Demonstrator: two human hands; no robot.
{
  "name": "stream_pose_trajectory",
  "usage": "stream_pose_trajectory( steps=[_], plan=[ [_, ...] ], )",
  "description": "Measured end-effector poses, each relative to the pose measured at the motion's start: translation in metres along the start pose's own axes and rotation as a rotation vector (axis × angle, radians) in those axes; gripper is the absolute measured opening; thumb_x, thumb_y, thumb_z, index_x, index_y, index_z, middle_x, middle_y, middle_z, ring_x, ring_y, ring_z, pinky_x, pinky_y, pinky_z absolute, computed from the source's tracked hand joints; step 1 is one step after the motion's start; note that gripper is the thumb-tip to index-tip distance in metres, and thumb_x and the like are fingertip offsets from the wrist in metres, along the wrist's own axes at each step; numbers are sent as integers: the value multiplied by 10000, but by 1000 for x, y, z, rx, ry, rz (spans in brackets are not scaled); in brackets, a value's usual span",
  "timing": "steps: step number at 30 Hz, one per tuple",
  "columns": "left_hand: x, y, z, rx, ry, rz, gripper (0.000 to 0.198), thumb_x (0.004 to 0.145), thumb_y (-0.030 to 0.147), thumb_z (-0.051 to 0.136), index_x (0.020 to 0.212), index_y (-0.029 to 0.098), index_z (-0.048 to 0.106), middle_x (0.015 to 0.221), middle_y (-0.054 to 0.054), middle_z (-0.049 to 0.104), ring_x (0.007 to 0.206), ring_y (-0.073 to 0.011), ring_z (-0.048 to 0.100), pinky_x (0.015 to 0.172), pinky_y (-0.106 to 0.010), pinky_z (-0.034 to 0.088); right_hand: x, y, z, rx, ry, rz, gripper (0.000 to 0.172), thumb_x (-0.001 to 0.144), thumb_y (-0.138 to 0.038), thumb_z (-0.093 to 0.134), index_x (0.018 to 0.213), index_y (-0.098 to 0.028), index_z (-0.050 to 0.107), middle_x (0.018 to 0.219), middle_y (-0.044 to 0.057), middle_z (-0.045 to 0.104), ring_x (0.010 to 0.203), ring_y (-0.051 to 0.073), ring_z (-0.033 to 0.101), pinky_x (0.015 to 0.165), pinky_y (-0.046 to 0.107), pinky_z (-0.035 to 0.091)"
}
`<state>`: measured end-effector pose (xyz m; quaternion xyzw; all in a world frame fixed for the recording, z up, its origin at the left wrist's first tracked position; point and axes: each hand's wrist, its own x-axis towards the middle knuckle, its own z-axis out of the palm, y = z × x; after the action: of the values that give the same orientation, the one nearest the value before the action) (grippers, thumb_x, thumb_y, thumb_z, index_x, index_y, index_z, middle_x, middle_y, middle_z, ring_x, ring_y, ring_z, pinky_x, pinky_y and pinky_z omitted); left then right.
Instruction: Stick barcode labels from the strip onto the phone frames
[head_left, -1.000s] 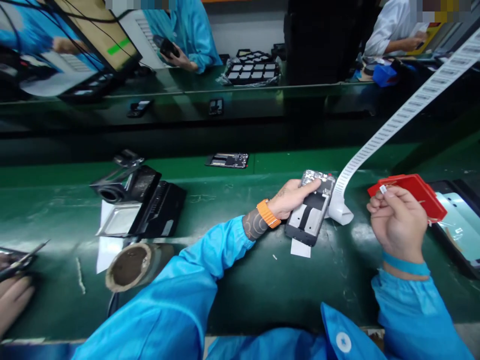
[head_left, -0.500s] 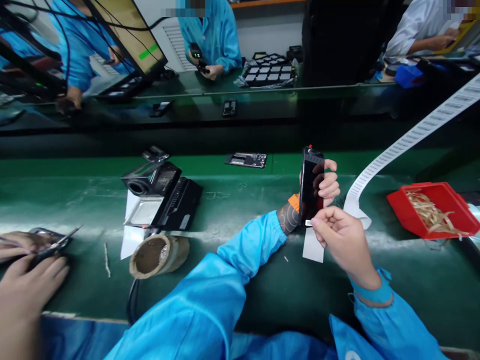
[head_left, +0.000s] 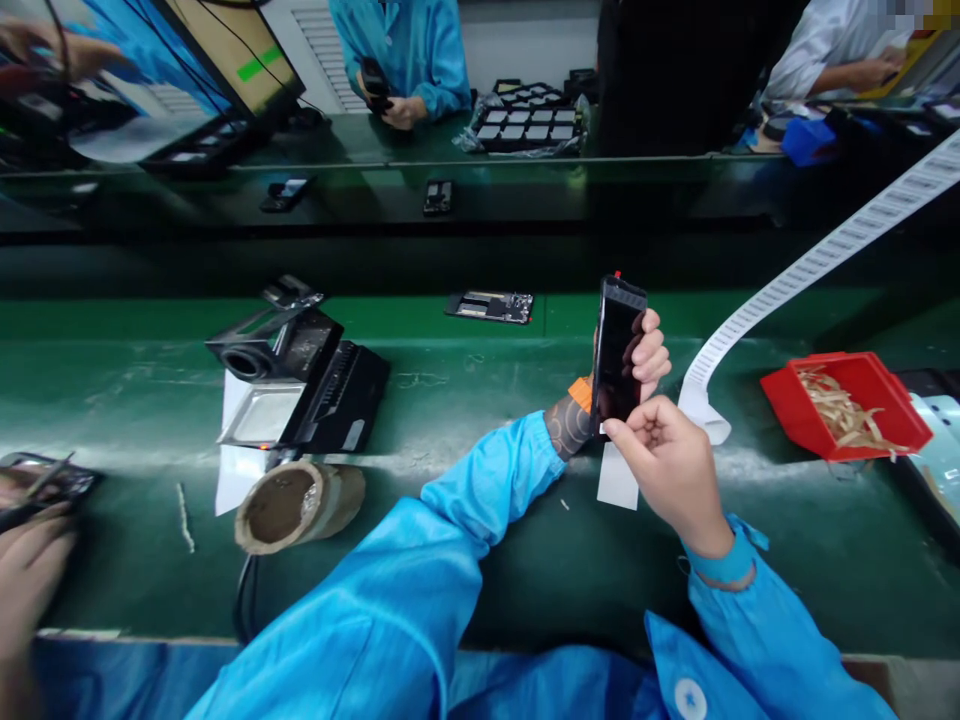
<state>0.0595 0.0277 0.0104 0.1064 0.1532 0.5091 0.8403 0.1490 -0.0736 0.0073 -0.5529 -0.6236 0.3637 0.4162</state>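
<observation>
A black smartphone (head_left: 619, 350) stands upright in my left hand (head_left: 651, 352), whose fingers wrap around its right edge. A small red tab sticks up from the phone's top. My right hand (head_left: 667, 465) is pinched at the phone's lower edge, where a small white label (head_left: 604, 428) shows beside the thumb tip. A white paper piece (head_left: 618, 478) lies on the bench just below the phone. To the right, a long strip of barcode labels (head_left: 757, 300) hangs down to the bench behind my right hand.
A red bin (head_left: 900, 395) holding tan strips stands at right. On the left are a black device (head_left: 352, 395) and a round cardboard tube (head_left: 341, 500). An opened phone (head_left: 491, 306) lies farther back. At far left are a co-worker's hands (head_left: 34, 560); another person sits opposite.
My right thumb has come up against the phone's lower edge and covers more of the white label. The whole view has shifted slightly. The co-worker's hands at left are farther out of view.
</observation>
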Motion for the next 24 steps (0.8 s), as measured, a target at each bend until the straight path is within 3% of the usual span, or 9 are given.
stream_pose_trajectory(
  steps=[2,4,7,9,11,14,17,20,24],
  plan=[
    [1,11,-1,15,49,64,530,1040,548,253,706,198,469,480,49,265,368,-72,240,381,-201,218,6,16,-12,-111,56,-6,332,838,-437,710,711,-233,480,546,-66,427,488,118,401,488,257,335],
    [1,30,-5,57,142,151,551,977,655,381,693,197,502,463,45,319,369,-76,328,387,-200,279,12,37,-26,-190,95,-17,283,889,-453,639,760,-232,519,599,-36,499,530,144,472,526,274,385],
    [-7,64,-12,111,236,224,589,942,702,411,796,169,613,610,-22,586,582,-144,620,577,-245,509,19,66,-37,-327,-4,-123,224,938,-411,545,974,-204,624,879,69,645,775,229,618,736,360,504],
    [-18,83,-15,113,194,274,639,963,701,340,929,147,657,864,-83,711,856,-219,706,784,-357,572,23,80,-33,-439,-97,-212,331,919,-401,558,1143,-166,621,1088,144,630,1000,306,608,909,449,491],
    [-31,92,-18,129,113,294,672,971,697,294,1043,140,663,1047,-117,722,987,-252,697,894,-456,554,27,87,-26,-514,-126,-238,398,909,-401,565,1200,-132,605,1162,184,594,1117,354,555,990,507,447],
    [-47,90,-25,246,-14,137,621,960,653,370,1169,140,651,1131,-145,704,956,-257,699,926,-528,536,32,88,-17,-521,-104,-197,257,888,-349,567,1041,-154,634,1048,156,614,1041,341,569,949,496,451],
    [-58,77,-38,427,-105,-119,532,870,552,615,1193,131,648,1144,-166,695,923,-274,702,880,-521,559,33,83,-17,-385,-109,-92,95,854,-294,569,865,-203,595,817,61,607,792,251,584,765,393,470],
    [-62,64,-50,564,-171,-323,582,748,491,788,1176,120,651,1002,-168,721,838,-278,714,800,-458,583,30,78,-22,-153,-106,24,113,858,-322,594,875,-212,582,682,-11,541,620,182,518,597,310,411],
    [-65,54,-53,569,-237,-470,726,694,491,856,1265,127,597,999,-143,725,823,-247,719,807,-417,582,26,75,-27,66,-65,37,174,859,-357,651,923,-206,592,732,-12,573,637,161,511,588,287,405]
  ],
)
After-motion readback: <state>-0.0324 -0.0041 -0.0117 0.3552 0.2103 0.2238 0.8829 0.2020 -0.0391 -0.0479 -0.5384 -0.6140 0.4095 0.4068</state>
